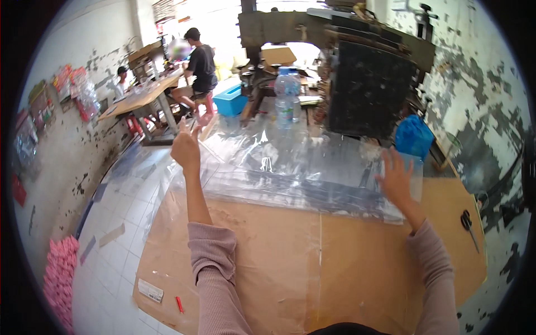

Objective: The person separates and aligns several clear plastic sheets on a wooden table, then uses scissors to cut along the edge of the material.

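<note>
A wide sheet of clear plastic film [279,162] lies across the far half of the brown-covered table [268,257], its surface wrinkled and shiny. Raised at the sheet's left side is my left hand [187,148]; its index finger and thumb point up and stand apart, with the other fingers partly curled. I see nothing between that finger and thumb. On the right, my right hand [395,180] is over the sheet's right end with its fingers spread, close to a blue plastic bag [413,137].
Black-handled scissors [469,229] lie at the table's right. A small red tool [179,305] and a white label [151,291] are near left. Water bottles [285,95], a blue bin [228,101] and a heavy dark machine [368,78] stand beyond. A person [201,67] sits at another table [137,100].
</note>
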The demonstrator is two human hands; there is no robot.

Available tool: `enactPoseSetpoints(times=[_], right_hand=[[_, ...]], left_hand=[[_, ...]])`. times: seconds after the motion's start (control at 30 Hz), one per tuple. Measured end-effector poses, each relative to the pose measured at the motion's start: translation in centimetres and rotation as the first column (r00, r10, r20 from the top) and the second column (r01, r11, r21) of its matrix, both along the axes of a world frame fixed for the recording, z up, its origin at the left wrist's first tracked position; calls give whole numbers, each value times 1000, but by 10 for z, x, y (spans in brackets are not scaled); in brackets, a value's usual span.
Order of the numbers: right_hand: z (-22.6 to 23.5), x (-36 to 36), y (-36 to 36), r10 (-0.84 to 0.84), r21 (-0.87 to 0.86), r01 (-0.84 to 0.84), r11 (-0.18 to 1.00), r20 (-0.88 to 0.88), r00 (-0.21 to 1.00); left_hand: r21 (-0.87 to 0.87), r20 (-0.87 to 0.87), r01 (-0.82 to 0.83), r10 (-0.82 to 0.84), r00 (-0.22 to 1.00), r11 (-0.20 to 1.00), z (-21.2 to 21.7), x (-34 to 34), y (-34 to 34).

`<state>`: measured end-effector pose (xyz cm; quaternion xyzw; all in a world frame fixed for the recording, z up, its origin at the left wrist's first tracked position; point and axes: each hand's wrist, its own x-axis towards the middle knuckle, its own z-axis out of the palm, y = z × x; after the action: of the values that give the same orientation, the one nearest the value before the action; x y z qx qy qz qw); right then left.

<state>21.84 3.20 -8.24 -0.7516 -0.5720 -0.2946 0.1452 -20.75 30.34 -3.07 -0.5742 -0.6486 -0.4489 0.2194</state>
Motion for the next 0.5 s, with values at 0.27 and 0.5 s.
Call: enactPoseSetpoints(times=[0.27, 0.5], right_hand=[[-19, -52, 11, 52, -383, -186, 905, -334, 941], [-11, -63, -8, 658, 259, -626, 735, -493, 569]], left_hand=[[99, 214, 481, -490, 845, 871, 43, -34, -40], [163, 183, 821, -835, 520, 547, 19, 120, -121]])
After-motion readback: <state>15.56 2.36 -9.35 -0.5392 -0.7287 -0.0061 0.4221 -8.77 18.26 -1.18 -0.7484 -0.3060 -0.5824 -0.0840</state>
